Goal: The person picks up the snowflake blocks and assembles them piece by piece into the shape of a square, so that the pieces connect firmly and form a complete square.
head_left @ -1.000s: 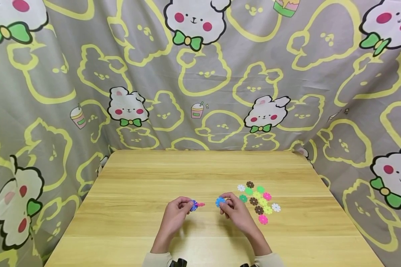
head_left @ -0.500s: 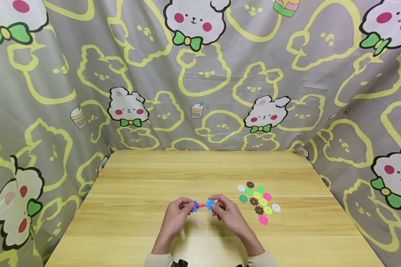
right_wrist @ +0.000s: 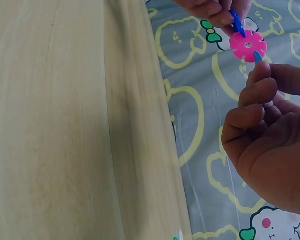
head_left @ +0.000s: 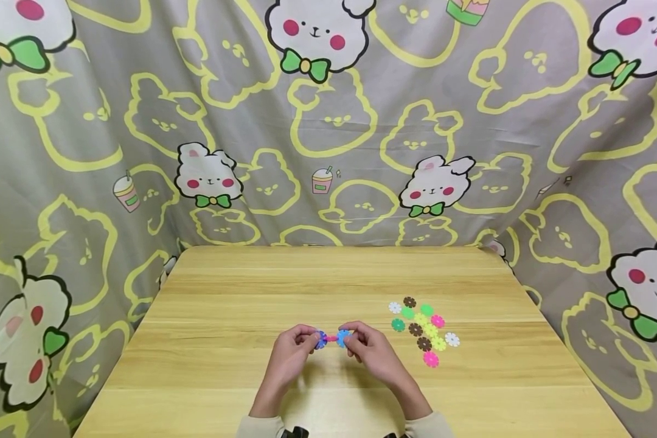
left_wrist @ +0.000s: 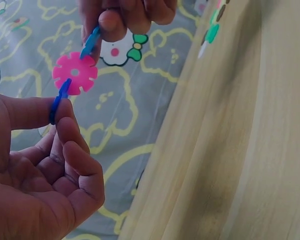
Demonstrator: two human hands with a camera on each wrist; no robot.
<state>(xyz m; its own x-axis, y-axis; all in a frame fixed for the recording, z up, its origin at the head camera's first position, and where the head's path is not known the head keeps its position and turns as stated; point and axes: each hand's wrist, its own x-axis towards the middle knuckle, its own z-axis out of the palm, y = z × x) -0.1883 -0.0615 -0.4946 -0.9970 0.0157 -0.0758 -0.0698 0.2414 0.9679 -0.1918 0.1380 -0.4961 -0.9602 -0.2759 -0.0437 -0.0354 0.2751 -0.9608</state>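
Note:
My left hand [head_left: 292,353] pinches a dark blue notched plastic disc [left_wrist: 57,107] between thumb and fingers. From its edge a pink notched disc [left_wrist: 85,77] sticks out toward the other hand, slotted onto the blue one. My right hand [head_left: 371,350] pinches a light blue notched disc [head_left: 342,338], whose edge meets the far side of the pink disc. In both wrist views the blue discs appear edge-on and the pink one face-on, forming a short row held above the table. My fingertips hide part of each blue disc.
Several loose notched discs lie in a group right of my hands, among them a white disc [head_left: 452,340], a pink disc [head_left: 431,359] and a brown disc [head_left: 424,344]. The wooden table [head_left: 241,286] meets a patterned curtain [head_left: 285,201] at its back and sides.
My right hand has moved left with the light blue disc, which has gone from apart to meeting the pink disc. My left hand has barely moved; the loose discs lie as before.

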